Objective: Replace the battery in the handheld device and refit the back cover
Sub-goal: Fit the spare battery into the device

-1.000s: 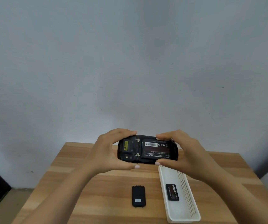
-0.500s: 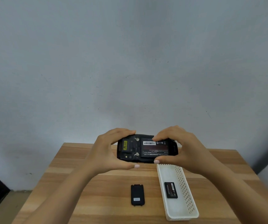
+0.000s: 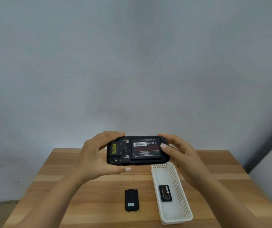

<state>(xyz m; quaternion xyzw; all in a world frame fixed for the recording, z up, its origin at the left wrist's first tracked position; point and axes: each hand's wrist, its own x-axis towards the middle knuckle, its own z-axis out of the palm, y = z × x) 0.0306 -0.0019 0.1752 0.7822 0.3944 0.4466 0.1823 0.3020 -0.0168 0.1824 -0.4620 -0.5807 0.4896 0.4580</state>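
A black handheld device [image 3: 120,152] is held sideways above the table, its open back facing me. A black battery [image 3: 146,149] with a white barcode label sits in its compartment. My left hand [image 3: 94,157] grips the device's left end, fingers over the top edge and thumb under the bottom edge. My right hand [image 3: 179,152] holds the right end, with its thumb resting on the battery's right edge. The black back cover [image 3: 131,202] lies flat on the table in front of me. A second black battery [image 3: 165,193] lies in the white basket.
A narrow white perforated basket [image 3: 179,213] stands on the right part of the wooden table [image 3: 82,203]. A grey wall rises right behind the table's far edge. The floor drops away at the left.
My right thumb has shifted from the device's lower edge onto the battery's right edge, and the fingers that covered the battery's top have drawn back to the right end. The device stays held up.
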